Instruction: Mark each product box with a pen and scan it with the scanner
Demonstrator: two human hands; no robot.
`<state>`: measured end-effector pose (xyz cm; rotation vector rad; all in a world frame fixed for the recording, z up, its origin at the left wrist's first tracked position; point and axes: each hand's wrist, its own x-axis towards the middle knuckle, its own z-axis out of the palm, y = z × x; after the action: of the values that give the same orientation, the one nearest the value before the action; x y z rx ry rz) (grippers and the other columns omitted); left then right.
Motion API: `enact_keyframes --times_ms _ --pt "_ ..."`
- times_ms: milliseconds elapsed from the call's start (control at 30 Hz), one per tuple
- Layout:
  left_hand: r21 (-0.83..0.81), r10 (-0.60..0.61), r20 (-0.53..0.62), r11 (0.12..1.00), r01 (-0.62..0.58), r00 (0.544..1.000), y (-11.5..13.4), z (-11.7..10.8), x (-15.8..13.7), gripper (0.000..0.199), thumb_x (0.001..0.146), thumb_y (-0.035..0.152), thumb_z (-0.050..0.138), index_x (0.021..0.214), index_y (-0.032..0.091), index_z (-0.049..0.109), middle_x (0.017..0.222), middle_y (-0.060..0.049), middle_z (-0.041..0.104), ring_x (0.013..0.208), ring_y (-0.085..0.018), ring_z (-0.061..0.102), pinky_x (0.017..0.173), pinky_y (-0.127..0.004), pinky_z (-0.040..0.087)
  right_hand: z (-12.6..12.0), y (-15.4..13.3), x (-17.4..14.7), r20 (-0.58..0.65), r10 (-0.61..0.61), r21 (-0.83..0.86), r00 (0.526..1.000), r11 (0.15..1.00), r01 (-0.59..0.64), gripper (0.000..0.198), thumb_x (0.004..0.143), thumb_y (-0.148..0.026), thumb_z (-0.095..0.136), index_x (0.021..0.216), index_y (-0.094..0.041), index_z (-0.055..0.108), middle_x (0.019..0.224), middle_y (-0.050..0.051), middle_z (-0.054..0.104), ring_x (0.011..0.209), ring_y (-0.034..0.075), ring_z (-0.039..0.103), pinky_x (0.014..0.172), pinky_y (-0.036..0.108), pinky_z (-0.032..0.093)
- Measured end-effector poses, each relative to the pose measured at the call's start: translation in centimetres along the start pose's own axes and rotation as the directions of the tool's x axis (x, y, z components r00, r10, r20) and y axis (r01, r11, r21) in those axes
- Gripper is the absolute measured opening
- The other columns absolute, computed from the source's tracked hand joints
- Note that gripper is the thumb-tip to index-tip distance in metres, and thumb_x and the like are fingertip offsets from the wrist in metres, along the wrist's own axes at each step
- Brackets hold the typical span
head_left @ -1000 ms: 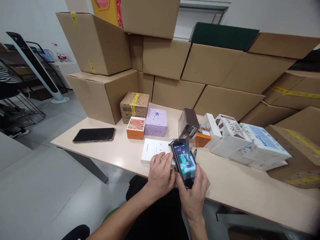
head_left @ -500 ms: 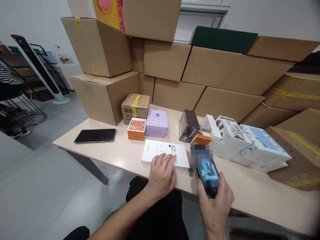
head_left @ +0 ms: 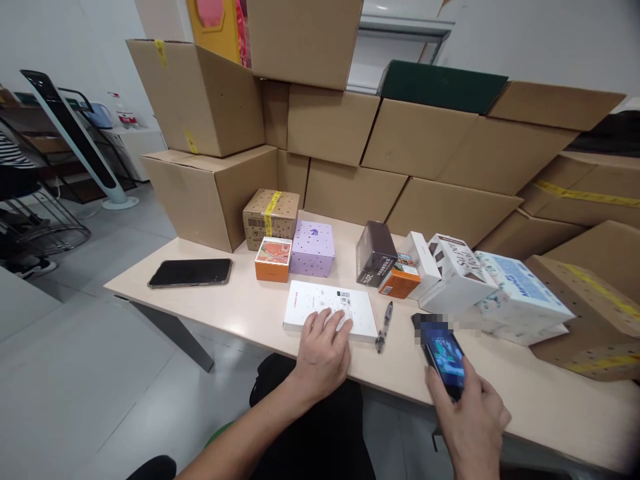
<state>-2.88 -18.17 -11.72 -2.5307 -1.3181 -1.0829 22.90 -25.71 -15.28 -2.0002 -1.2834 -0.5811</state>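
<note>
My right grip pinches a black rectangular phone, screen lit, while my left grip rests loosely spread fingers on a flat white box, a slim dark pen between both on the pale desk.

At the upper left of the frame we see a plain white wall, with a white cabinet below it and, nearer the left edge, a dark shelf rack, a tall tower fan on a round base and a wire-framed stool. Grey floor crossed by thin seams fills our lower left, catching a soft sheen of light beside the grey leg of the pale worktop. At the upper centre we make out a yellow panel and a grey metal frame.
</note>
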Motion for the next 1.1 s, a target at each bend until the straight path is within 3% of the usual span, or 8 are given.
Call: enact_keyframes --times_ms 100,233,400,533,633,767,933,1100 --pt "-0.006 -0.022 -0.018 1.0 0.021 1.0 -0.9 -1.4 0.2 0.039 0.086 0.021 0.057 0.125 0.021 0.061 0.131 -0.011 0.062 0.123 -0.032 0.052 0.106 -0.054 0.04 0.0 0.0 0.3 -0.068 -0.029 -0.023 0.997 0.999 0.028 0.07 0.085 -0.068 0.049 0.123 -0.011 0.064 0.11 0.023 0.059 0.107 0.04 0.053 0.089 0.058 0.04" --pt "0.039 -0.178 -0.101 0.982 0.183 0.979 -3.7 -3.1 0.4 0.039 0.088 0.032 0.061 0.125 0.02 0.061 0.135 -0.015 0.057 0.128 -0.036 0.048 0.106 -0.057 0.041 -0.6 -2.1 0.8 -0.183 -0.096 0.005 0.978 0.995 0.099 0.061 0.085 -0.058 0.062 0.12 -0.008 0.065 0.121 0.025 0.06 0.113 0.039 0.054 0.097 0.055 0.039" --pt "0.032 -0.329 0.074 0.944 0.327 0.942 -6.1 -4.0 -0.4 0.046 0.095 0.042 0.053 0.134 0.018 0.054 0.145 -0.019 0.046 0.127 -0.033 0.053 0.099 -0.049 0.051 -0.5 -7.9 0.8 -0.002 -0.337 0.267 0.942 0.907 0.325 0.045 0.097 -0.046 0.05 0.127 -0.014 0.058 0.11 0.015 0.07 0.1 0.026 0.058 0.092 0.044 0.042" --pt "-0.089 -0.273 0.246 0.949 0.302 0.93 -6.7 -6.1 -1.0 0.064 0.084 0.05 0.067 0.14 0.026 0.048 0.134 -0.013 0.052 0.11 -0.026 0.062 0.091 -0.042 0.056 0.7 -10.7 0.7 0.13 -0.37 0.318 0.92 0.894 0.315 0.051 0.099 -0.05 0.043 0.128 -0.011 0.059 0.117 0.018 0.068 0.105 0.028 0.054 0.09 0.045 0.042" --pt "-0.13 -0.215 0.334 0.954 0.271 0.918 -7.8 -7.6 -0.6 0.07 0.071 0.046 0.081 0.134 0.029 0.055 0.133 -0.013 0.05 0.123 -0.032 0.054 0.097 -0.046 0.053 1.3 -10.7 0.8 0.137 -0.364 0.354 0.921 0.887 0.297 0.048 0.099 -0.048 0.043 0.124 -0.011 0.062 0.119 0.019 0.067 0.108 0.028 0.054 0.091 0.046 0.043" --pt "-0.241 -0.113 0.38 0.946 0.216 0.918 -9.5 -7.7 0.2 0.058 0.071 0.035 0.082 0.124 0.026 0.059 0.155 -0.012 0.031 0.146 -0.034 0.031 0.108 -0.047 0.046 1.6 -10.2 0.8 0.148 -0.349 0.385 0.925 0.882 0.271 0.042 0.098 -0.044 0.048 0.119 -0.012 0.065 0.119 0.018 0.067 0.112 0.028 0.054 0.091 0.045 0.044" --pt "-0.302 -0.09 0.401 0.927 0.224 0.912 -9.6 -7.2 0.2 0.065 0.068 0.026 0.082 0.128 0.027 0.057 0.149 -0.01 0.037 0.138 -0.028 0.045 0.107 -0.04 0.049 1.7 -10.3 1.0 0.112 -0.339 0.408 0.934 0.873 0.267 0.037 0.097 -0.042 0.051 0.115 -0.014 0.066 0.116 0.016 0.069 0.11 0.026 0.056 0.092 0.044 0.045" --pt "-0.294 -0.141 0.333 0.924 0.245 0.932 -8.4 -9.9 0.1 0.061 0.069 0.027 0.08 0.127 0.029 0.062 0.149 -0.009 0.038 0.134 -0.03 0.048 0.108 -0.044 0.047 1.1 -10.0 1.4 -0.011 -0.279 0.453 0.96 0.855 0.253 0.033 0.095 -0.036 0.057 0.119 -0.015 0.064 0.116 0.013 0.069 0.11 0.025 0.058 0.094 0.044 0.047"
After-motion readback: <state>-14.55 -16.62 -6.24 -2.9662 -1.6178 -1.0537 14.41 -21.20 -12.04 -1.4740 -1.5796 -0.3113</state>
